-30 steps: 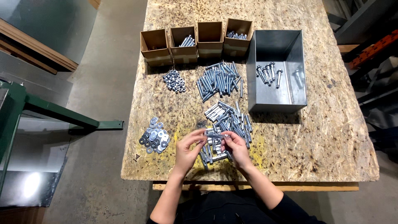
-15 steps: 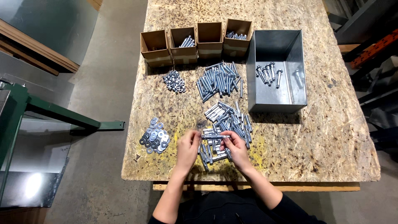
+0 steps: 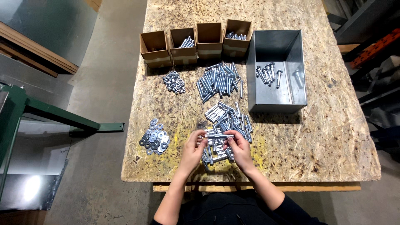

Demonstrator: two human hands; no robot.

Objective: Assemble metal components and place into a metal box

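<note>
Chipboard table (image 3: 333, 137) lies bare right of both hands (image 3: 216, 148) holding a bolt (image 3: 218, 136).

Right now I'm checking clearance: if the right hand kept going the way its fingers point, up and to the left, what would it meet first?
Judging roughly, the right hand already grips a silver metal bolt; past it lies the heap of silver sleeve bolts.

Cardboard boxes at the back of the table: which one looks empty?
The third cardboard box from the left: only its bare brown floor shows. Both neighbours hold visible bolts; the leftmost box is shadowed, so its contents are unclear.
</note>
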